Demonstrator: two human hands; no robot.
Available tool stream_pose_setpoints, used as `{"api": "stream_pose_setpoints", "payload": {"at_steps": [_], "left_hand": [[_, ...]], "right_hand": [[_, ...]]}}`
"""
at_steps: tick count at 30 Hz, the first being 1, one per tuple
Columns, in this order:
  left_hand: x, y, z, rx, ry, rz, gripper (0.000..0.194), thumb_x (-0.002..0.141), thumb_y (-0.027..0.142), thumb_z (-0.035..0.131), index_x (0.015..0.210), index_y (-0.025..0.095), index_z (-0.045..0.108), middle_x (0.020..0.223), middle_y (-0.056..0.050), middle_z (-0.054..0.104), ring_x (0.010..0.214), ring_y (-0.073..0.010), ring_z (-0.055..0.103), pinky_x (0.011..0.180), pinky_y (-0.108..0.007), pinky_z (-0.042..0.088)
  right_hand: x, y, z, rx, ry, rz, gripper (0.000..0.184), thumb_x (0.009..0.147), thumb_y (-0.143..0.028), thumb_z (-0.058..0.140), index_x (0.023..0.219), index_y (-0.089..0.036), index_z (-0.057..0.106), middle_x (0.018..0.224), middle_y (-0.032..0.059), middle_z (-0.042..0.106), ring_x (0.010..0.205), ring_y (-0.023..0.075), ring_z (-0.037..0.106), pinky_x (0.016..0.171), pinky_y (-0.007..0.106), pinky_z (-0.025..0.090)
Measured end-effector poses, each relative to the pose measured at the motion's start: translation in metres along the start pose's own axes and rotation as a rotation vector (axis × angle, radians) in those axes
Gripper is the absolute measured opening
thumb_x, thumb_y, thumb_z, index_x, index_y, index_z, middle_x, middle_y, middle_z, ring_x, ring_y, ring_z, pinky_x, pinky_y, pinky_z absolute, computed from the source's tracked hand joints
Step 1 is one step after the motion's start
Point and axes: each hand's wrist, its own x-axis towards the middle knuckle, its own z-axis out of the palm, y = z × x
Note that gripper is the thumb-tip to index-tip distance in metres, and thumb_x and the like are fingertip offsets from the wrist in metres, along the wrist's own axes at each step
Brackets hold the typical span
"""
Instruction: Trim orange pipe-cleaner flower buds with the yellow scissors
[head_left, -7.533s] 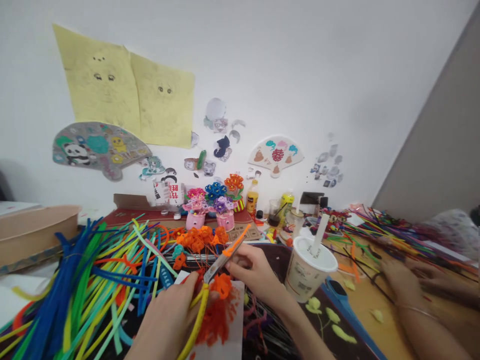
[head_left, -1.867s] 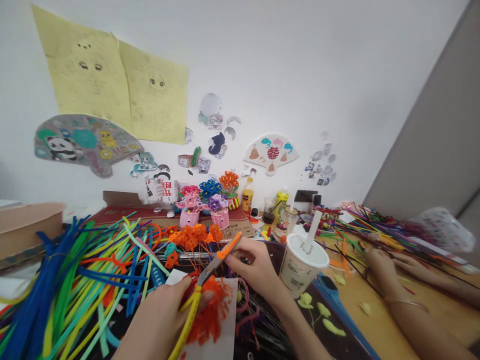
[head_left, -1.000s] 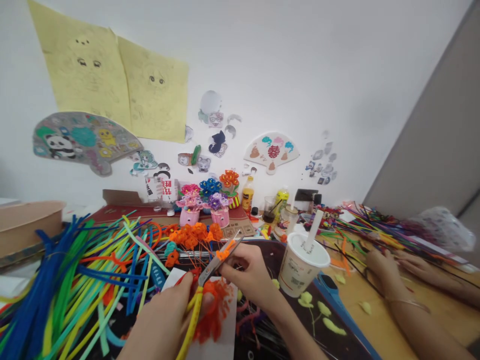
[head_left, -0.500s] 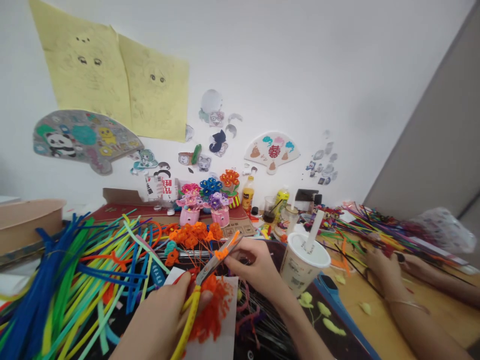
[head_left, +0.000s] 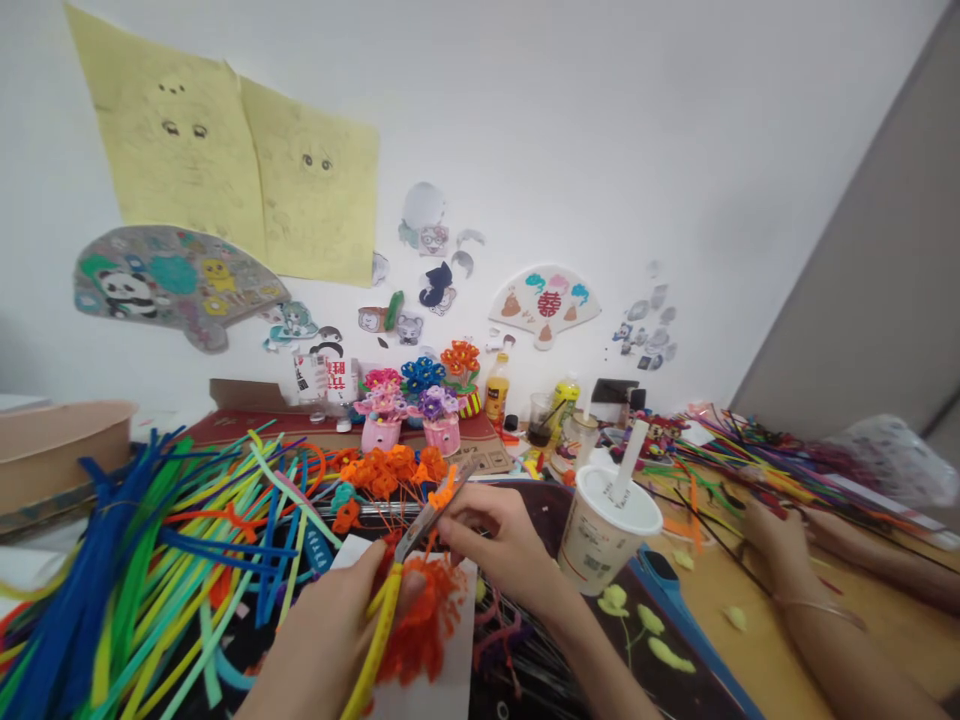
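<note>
My left hand (head_left: pixel 326 640) is closed round the yellow handles of a pair of scissors (head_left: pixel 409 535), whose blades point up and to the right. My right hand (head_left: pixel 499 545) pinches a short orange pipe cleaner piece (head_left: pixel 444 492) right at the blade tips. Below the blades, a heap of orange trimmings (head_left: pixel 424 625) lies on a white sheet of paper (head_left: pixel 450 690). A cluster of orange pipe-cleaner flowers (head_left: pixel 390 470) sits just behind the hands.
A big spread of coloured pipe cleaners (head_left: pixel 150 560) fills the left. A paper cup with a straw (head_left: pixel 607 535) stands right of my right hand. Another person's hands (head_left: pixel 780 540) work at the right among more pipe cleaners (head_left: pixel 757 450). Flower pots (head_left: pixel 412 415) and bottles stand by the wall.
My right hand has shifted slightly down and left, bringing the orange piece closer onto the scissor blades. The left hand keeps its hold on the scissors.
</note>
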Motion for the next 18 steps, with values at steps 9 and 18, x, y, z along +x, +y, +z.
{"api": "stream_pose_setpoints", "payload": {"at_steps": [9, 18], "left_hand": [[0.006, -0.015, 0.013, -0.388, 0.031, 0.091, 0.050, 0.079, 0.066, 0.029, 0.058, 0.024, 0.045, 0.051, 0.005, 0.043, 0.049, -0.0109, 0.041, 0.050, -0.024, 0.035], [0.004, 0.002, -0.004, -0.586, 0.188, -0.005, 0.043, 0.073, 0.062, 0.056, 0.062, 0.021, 0.051, 0.055, 0.006, 0.046, 0.049, -0.0099, 0.040, 0.049, -0.023, 0.036]], "right_hand": [[0.001, 0.002, -0.001, 0.112, 0.034, 0.071, 0.020, 0.082, -0.032, 0.062, 0.068, -0.017, 0.061, 0.055, -0.0032, 0.055, 0.048, 0.0105, 0.054, 0.048, 0.021, 0.042], [0.002, 0.003, 0.001, 0.141, -0.043, 0.179, 0.019, 0.080, -0.025, 0.060, 0.062, -0.018, 0.058, 0.050, -0.0041, 0.055, 0.045, 0.0099, 0.050, 0.047, 0.021, 0.041]]}}
